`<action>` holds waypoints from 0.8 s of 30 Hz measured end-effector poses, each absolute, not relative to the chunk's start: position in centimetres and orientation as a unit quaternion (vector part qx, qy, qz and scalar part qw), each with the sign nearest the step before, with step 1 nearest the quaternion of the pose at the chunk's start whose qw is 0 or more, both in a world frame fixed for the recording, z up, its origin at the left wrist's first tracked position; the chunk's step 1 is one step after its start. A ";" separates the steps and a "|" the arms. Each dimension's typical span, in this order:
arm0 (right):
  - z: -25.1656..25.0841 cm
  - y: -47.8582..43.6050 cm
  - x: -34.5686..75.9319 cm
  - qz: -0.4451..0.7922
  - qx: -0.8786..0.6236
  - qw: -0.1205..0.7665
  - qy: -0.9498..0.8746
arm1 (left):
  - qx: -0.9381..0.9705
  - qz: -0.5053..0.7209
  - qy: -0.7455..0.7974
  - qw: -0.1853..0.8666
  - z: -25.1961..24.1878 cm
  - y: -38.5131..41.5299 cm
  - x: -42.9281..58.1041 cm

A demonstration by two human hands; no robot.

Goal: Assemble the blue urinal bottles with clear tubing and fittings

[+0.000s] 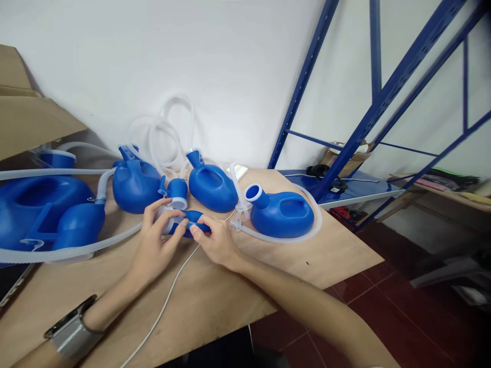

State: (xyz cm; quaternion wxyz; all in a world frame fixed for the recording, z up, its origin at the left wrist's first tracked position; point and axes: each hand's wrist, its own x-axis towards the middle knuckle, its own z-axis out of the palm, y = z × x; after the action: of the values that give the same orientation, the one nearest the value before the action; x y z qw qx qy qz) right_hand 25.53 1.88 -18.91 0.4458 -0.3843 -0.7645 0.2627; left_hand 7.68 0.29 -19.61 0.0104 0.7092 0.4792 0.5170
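Left hand (157,240) grips the white-capped end of a small blue plastic piece (195,217) just above the tabletop (215,301), right hand (217,243) pinching its other end, with a blue bottle (284,214) lying beyond that hand to the right.

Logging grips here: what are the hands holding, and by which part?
Small blue fitting: left hand grips its white end, right hand pinches its blue end.
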 end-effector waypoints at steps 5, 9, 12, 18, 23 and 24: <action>-19.0 3.1 26.2 0.261 -0.378 0.476 -0.750 | 0.764 0.473 0.438 0.032 -19.3 0.3 7.1; -19.0 3.7 26.5 0.289 -0.385 0.485 -0.730 | 0.779 0.450 0.436 0.038 -19.5 0.4 6.9; -18.6 3.8 26.7 0.312 -0.390 0.489 -0.715 | 0.793 0.433 0.428 0.010 -19.7 0.8 6.5; -18.2 4.3 26.9 0.329 -0.380 0.505 -0.702 | 0.825 0.408 0.378 -0.103 -19.5 1.1 6.0; -18.3 5.6 27.7 0.252 -0.353 0.541 -0.721 | 0.801 0.428 0.409 -0.091 -19.4 1.1 5.5; -18.2 5.9 28.1 0.224 -0.358 0.541 -0.728 | 0.792 0.434 0.421 -0.082 -19.4 1.2 5.3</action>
State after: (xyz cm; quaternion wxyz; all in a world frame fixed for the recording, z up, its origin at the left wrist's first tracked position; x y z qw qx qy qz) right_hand 28.06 5.91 -18.18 0.5412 -0.3575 -0.7275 0.2236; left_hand 5.31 1.15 -19.39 -0.0820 0.7923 0.4209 0.4340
